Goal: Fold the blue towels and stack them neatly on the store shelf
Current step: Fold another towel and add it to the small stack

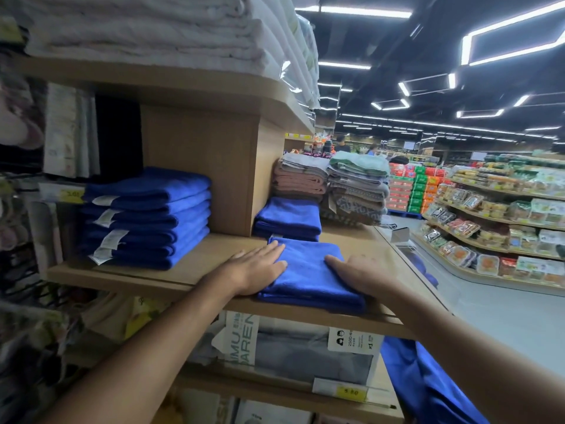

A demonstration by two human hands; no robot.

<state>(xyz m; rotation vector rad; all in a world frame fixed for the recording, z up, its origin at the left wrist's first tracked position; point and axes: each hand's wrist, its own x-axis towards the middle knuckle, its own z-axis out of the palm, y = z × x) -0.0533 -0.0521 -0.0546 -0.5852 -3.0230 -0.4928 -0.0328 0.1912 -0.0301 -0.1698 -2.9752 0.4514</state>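
Observation:
A folded blue towel (308, 270) lies flat near the front edge of the wooden shelf (208, 264). My left hand (255, 270) rests flat on its left edge, fingers straight. My right hand (357, 273) presses flat on its right side. Behind it sits a small pile of folded blue towels (289, 218). A taller stack of folded blue towels (146, 218) with white tags stands at the left of the shelf. More loose blue cloth (428, 387) hangs below the shelf at the lower right.
A wooden divider (232, 172) separates the two blue piles. Pink, grey and green towel stacks (333, 185) sit behind. White towels (153, 29) fill the shelf above, packaged bedding (290, 353) the shelf below. An aisle with food shelves (495, 221) opens to the right.

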